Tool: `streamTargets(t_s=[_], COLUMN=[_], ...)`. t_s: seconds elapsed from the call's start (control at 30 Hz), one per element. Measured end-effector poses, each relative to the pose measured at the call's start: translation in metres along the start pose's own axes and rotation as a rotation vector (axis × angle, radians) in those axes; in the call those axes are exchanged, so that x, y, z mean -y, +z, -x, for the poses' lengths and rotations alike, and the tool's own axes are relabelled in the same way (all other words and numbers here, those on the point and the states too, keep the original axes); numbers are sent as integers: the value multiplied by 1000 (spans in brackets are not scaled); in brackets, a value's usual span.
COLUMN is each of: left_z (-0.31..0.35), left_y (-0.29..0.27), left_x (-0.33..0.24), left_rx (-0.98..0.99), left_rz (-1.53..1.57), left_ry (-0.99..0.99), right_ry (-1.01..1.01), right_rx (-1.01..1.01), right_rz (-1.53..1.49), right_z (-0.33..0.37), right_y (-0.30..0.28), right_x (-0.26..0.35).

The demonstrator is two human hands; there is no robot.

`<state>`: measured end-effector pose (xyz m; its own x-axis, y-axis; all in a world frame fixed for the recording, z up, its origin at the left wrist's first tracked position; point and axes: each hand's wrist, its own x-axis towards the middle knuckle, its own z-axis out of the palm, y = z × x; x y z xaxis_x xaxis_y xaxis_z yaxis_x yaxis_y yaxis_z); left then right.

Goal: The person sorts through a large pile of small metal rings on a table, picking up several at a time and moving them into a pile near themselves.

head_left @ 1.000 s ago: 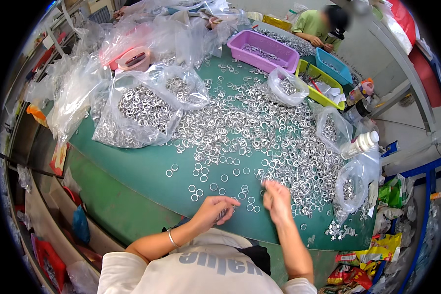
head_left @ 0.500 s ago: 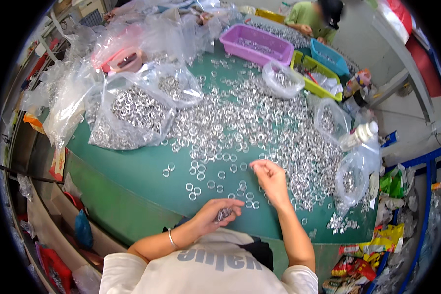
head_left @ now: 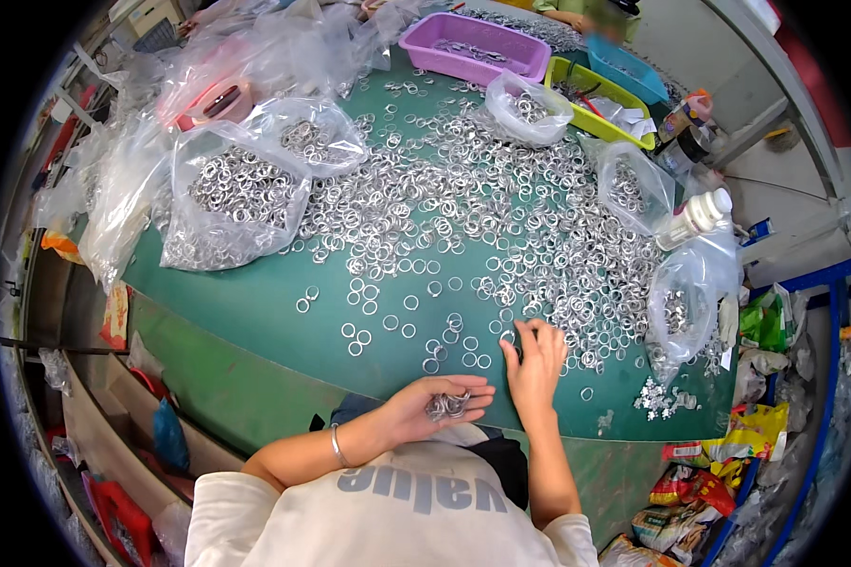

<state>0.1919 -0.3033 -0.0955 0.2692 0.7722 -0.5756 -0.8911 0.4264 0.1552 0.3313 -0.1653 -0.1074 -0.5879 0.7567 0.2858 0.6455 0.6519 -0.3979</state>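
My left hand (head_left: 433, 408) lies palm up before my chest, cupped around a small pile of silver metal rings (head_left: 447, 405). To its right, my right hand (head_left: 536, 362) reaches over the green table (head_left: 255, 317). Its thumb stands apart from its fingers, and I see nothing held in it. A loose ring (head_left: 507, 336) is by its thumb and fingertips. Several single rings (head_left: 470, 359) are scattered left of that hand. Beyond both hands spreads a broad, dense heap of rings (head_left: 444, 203), which runs down the right side of the table.
A clear bag of rings (head_left: 241, 194) sits at left. Purple (head_left: 475, 64) and yellow-green (head_left: 586, 121) bins and a blue tray (head_left: 627, 68) stand at the far side, near another person (head_left: 567, 17). A white bottle (head_left: 695, 219) leans among bags at right.
My left hand has turned and opened somewhat, showing the rings in its palm. The right hand has come lower on the table, its fingers going from pinched to spread. The whole view has shifted slightly.
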Motion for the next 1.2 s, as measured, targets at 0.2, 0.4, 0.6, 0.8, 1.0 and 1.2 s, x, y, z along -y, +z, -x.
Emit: streamTargets(t_s=[0.2,0.4,0.6,0.8,1.0,1.2], left_z=[2,-5,17,23,27,28], left_y=[0,-20,-1,-16,-18,-21], left_x=[3,9,2,2,-3,1], left_rx=[8,132,-22,-18,-90,-35], left_rz=[77,87,-109,-170,-168,-154], left_ry=[49,70,-77,-47,-57,97], right_ry=[101,186,-97,-150,-253,-253], right_rx=[-12,90,37,107,189,136], right_rz=[-369,-765,-235,-184,-299,-326], right_z=[4,3,-13,-10,-1,-2], right_y=[-5,-11,20,17,7,14], right_x=[9,34,45,36,48,47])
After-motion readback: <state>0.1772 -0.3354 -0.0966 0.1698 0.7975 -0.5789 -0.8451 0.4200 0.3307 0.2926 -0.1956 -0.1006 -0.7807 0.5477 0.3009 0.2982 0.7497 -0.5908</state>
